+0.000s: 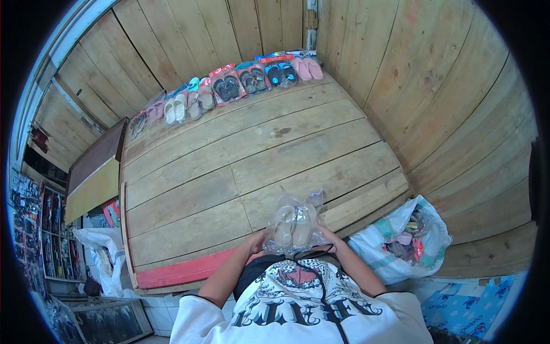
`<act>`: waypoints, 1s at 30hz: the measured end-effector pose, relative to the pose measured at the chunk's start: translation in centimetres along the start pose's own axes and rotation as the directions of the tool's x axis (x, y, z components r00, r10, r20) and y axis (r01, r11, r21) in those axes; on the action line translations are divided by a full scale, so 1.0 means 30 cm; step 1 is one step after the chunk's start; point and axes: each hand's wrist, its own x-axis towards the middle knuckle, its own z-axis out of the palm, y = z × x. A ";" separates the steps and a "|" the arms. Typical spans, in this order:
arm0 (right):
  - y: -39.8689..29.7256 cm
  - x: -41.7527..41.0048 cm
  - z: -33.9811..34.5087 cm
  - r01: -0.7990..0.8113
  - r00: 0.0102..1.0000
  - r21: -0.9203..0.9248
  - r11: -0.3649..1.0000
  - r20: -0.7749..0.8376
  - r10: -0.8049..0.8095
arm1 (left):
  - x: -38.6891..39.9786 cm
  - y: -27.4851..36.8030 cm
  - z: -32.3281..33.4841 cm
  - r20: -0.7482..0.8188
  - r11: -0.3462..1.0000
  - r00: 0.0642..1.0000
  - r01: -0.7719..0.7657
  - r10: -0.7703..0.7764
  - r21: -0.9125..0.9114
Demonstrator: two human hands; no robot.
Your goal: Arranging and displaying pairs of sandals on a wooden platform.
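Observation:
A clear plastic bag with a pair of beige sandals is held close to my body at the near edge of the wooden platform. On the bag's left side is my left hand, its fingers partly hidden by the bag. My right hand grips the opposite side. Along the platform's far edge lies a row of bagged footwear, among it white shoes, dark sandals, black and blue sandals and pink slippers.
To the right of the platform stands an open white woven sack holding bagged items. Another white sack is at the left, near a leaning board. Plank walls rise behind and at the right. A red board runs along the near edge.

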 end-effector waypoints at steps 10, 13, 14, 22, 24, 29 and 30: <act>0.019 -0.039 -0.007 0.209 0.974 -0.392 0.896 0.000 -0.228 | -0.110 0.027 0.053 0.323 0.967 0.940 -0.179 0.114 0.180; -0.005 -0.007 -0.060 0.347 0.930 -0.373 0.860 0.017 -0.368 | -0.095 0.043 0.054 0.262 0.953 0.919 -0.303 0.293 -0.004; -0.016 0.005 -0.054 0.387 0.909 -0.314 0.867 -0.026 -0.416 | -0.079 0.039 0.051 0.260 0.954 0.921 -0.301 0.291 -0.002; 0.106 0.083 -0.175 0.251 0.800 -0.555 0.793 -0.342 -0.492 | 0.029 -0.033 -0.056 -0.202 0.456 0.874 -0.025 0.443 0.890; 0.166 0.097 -0.244 0.153 0.700 -0.809 0.568 -0.317 -0.639 | 0.027 -0.022 -0.039 -0.198 0.375 0.904 0.045 0.380 0.926; 0.158 0.104 -0.211 0.009 0.768 -0.937 0.348 -0.217 -0.602 | 0.072 -0.079 -0.051 -0.095 0.842 0.959 0.279 -0.266 0.462; 0.142 0.066 -0.144 -0.056 0.861 -0.676 0.735 -0.406 -0.307 | 0.094 -0.098 -0.085 0.048 0.863 0.932 0.313 -0.360 0.397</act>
